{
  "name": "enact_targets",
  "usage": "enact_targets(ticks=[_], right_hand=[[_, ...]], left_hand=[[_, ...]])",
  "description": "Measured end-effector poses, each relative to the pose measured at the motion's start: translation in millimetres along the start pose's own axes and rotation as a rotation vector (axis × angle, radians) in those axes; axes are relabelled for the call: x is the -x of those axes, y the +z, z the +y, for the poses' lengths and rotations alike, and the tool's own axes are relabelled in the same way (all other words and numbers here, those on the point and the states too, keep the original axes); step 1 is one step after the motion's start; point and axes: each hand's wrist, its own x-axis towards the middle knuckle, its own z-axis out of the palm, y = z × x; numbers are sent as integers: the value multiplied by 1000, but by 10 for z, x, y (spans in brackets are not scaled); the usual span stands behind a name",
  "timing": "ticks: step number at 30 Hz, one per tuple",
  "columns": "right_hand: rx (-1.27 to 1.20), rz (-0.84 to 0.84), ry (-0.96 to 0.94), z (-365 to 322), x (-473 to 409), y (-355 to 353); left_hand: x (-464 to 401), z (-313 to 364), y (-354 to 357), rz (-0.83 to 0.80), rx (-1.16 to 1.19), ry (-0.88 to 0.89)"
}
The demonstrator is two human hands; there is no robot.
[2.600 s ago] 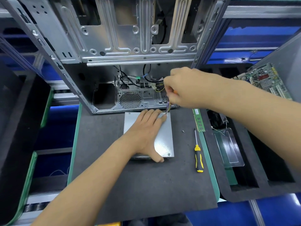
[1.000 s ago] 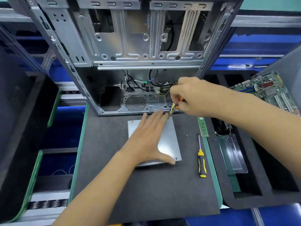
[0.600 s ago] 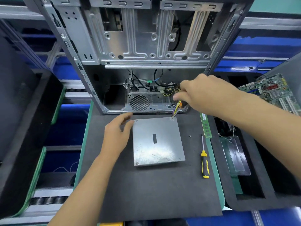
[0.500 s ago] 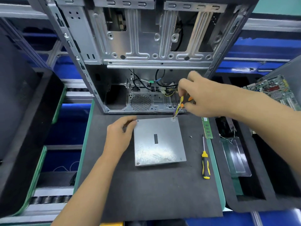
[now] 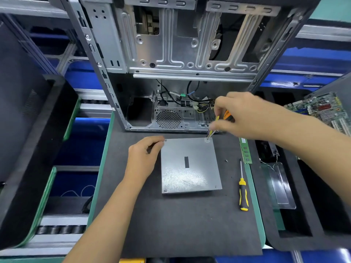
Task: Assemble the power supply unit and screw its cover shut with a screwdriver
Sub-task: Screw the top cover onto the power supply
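Dark foam mat (image 5: 171,224) on a green-edged bench, blue bins behind. At the mat's far edge stood an open metal case (image 5: 171,54), with a fan grille and loose cables in its lower bay. Just near of it, flat on the mat, lay the PSU (image 5: 190,168), cover up, with a black slot in the middle.

Left hand (image 5: 144,160) at the PSU's far left corner, fingers curled and pinched together by a small screw (image 5: 165,140) there; whether anything was actually held could not be told. Right hand (image 5: 245,116) above the far right corner, fingers clamped round an orange-handled screwdriver (image 5: 226,115), shaft slanting down to the screw hole at that corner. Coloured wires hung just behind the shaft.

On the mat right of the PSU: a loose screw (image 5: 226,160), and right of that a yellow-and-black driver (image 5: 243,194), tip pointing far. A green RAM stick (image 5: 245,150) lay along the mat's right edge. Further right, a clear plastic tray (image 5: 281,185) in black foam, and at far right a circuit board (image 5: 322,109).
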Motion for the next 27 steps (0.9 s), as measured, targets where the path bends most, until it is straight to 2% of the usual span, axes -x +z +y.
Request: enact_targets(ticks=[2, 4, 8, 10, 12, 19, 27], right_hand=[[-85, -29, -56, -9, -9, 2], [-23, 10, -56, 7, -35, 5], [91, 248, -45, 76, -43, 25], [4, 380, -27, 124, -30, 4], [-111, 444, 3, 131, -31, -4], [-386, 418, 53, -219, -178, 285], [-379, 348, 48, -383, -310, 459]], left_hand=[[6, -8, 0, 1, 4, 3], [0, -10, 1, 1, 14, 2], [0, -24, 12, -7, 34, -3], [-5, -20, 6, -13, 49, -4], [-16, -22, -1, -17, 56, 1], [-21, -44, -1, -11, 51, 8], [-87, -9, 37, -15, 81, 0]])
